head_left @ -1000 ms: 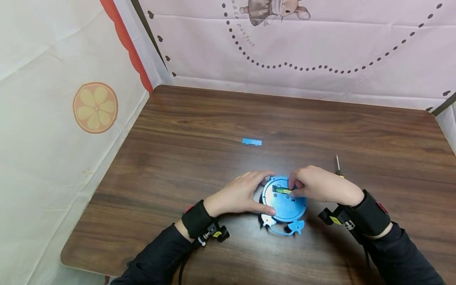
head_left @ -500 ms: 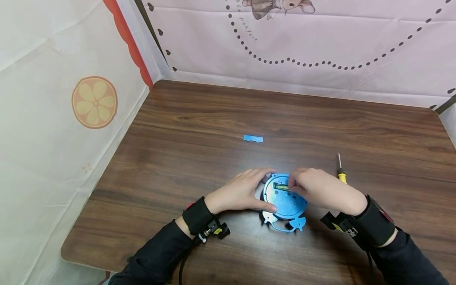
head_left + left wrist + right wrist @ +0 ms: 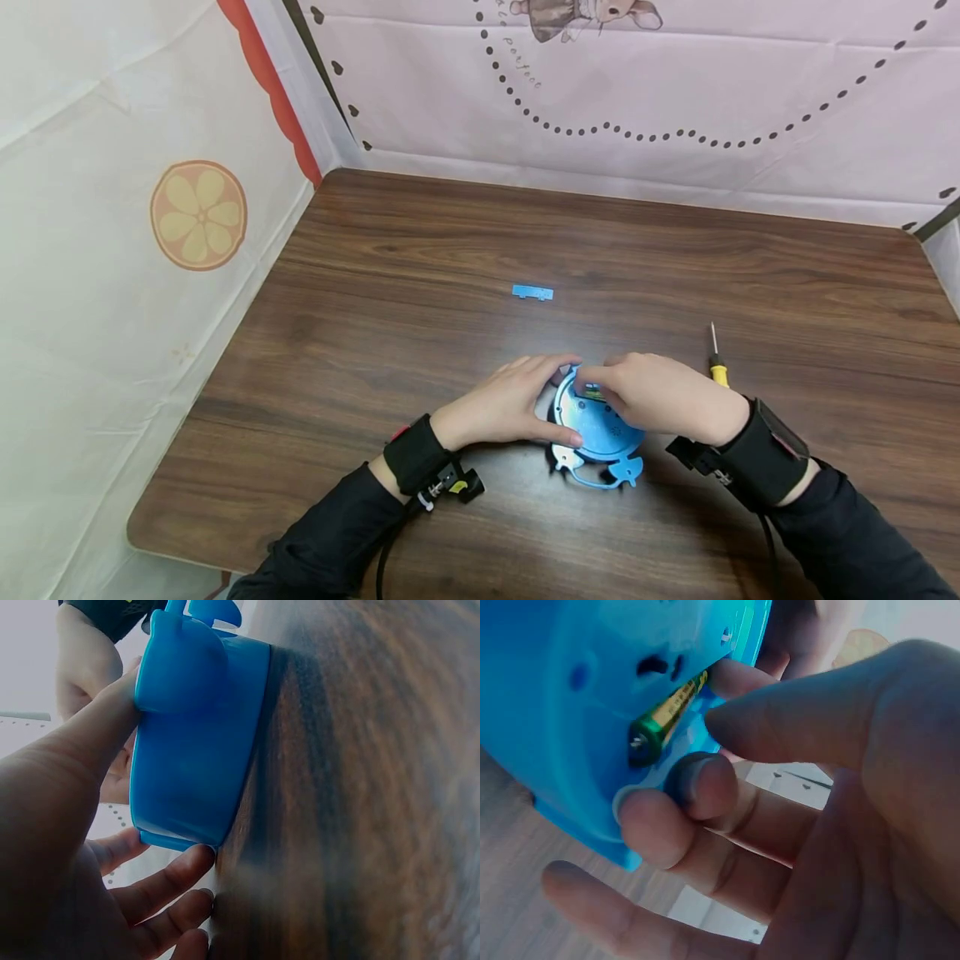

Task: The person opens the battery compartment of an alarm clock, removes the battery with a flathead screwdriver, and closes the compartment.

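A round blue plastic device (image 3: 606,435) lies back side up, with small animal-shaped parts at its near edge. My left hand (image 3: 504,408) grips its left side, thumb on the near part of the top and fingers around the wall (image 3: 180,757). In a slot in its back sits a green and gold battery (image 3: 667,716). My right hand (image 3: 663,398) is over the slot, its index fingertip at the battery's far end. The thumb stands near the battery, and the other fingers are loosely bent by the device's rim. In the head view, the right hand hides part of the slot.
A small blue battery cover (image 3: 532,292) lies farther back on the wooden table (image 3: 337,333). To the right, behind the right wrist, lies a screwdriver (image 3: 718,372) with a yellow and black handle. White printed cloth (image 3: 637,83) hangs along the back and left.
My right hand has moved left over the slot; its index finger, earlier at the battery's right end, now reaches the other end. The left hand and the blue device stay put.
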A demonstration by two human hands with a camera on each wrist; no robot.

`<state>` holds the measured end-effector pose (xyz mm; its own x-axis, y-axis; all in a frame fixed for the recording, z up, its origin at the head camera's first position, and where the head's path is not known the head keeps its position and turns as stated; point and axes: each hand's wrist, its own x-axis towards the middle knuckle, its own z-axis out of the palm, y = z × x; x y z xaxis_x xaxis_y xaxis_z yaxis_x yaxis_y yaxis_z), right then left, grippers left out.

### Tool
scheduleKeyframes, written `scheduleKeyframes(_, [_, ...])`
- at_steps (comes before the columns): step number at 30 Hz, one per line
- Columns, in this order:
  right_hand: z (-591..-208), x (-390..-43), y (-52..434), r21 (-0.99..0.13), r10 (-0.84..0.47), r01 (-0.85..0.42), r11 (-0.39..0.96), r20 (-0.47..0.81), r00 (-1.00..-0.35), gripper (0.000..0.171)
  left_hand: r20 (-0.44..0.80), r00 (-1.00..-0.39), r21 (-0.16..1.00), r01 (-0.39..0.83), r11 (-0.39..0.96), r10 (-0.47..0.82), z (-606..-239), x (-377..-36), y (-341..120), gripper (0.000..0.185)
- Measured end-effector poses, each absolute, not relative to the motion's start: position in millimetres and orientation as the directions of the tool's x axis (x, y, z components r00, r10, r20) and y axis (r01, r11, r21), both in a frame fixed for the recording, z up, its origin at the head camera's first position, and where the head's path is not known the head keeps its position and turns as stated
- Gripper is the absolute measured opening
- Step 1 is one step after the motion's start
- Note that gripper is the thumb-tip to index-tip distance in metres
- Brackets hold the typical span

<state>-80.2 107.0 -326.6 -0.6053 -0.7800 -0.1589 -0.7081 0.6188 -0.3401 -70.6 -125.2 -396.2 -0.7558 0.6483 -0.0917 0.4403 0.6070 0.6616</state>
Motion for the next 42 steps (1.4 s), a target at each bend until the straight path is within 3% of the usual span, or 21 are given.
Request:
scheduleKeyframes(7, [-326.2, -82.1, 102.1, -0.359, -0.791, -0.711, 0.605, -0.174, -0.586, 0.007, -0.074, -0.746, 0.656, 0.463, 0.595, 0.662, -396.8, -70.5, -124.7, 0.095])
scheduleKeyframes(14, [-326.8, -80.5, 103.6, -0.35, -0.795, -0.724, 0.595, -0.123, -0.594, 0.011, -0.063, -0.747, 0.662, 0.465, 0.587, 0.662, -396.3, -70.5, -125.9, 0.093])
scheduleKeyframes(26, [-330.9, -75.5, 107.6, -0.23, -0.813, -0.799, 0.556, 0.049, -0.58, 0.019, -0.084, -0.752, 0.667, 0.445, 0.598, 0.654, -393.5, -70.2, -125.0, 0.094])
scheduleKeyframes(34, [-335.8, -74.3, 112.5, -0.273, -0.819, -0.799, 0.536, 0.062, -0.571, 0.019, -0.075, -0.753, 0.659, 0.455, 0.599, 0.654, -393.6, -69.7, -125.3, 0.095])
scheduleKeyframes(42, [-340.9, -73.4, 113.2, -0.239, -0.82, -0.819, 0.523, 0.124, -0.559, 0.019, -0.077, -0.754, 0.654, 0.456, 0.604, 0.652, -394.6, -70.0, -124.9, 0.095])
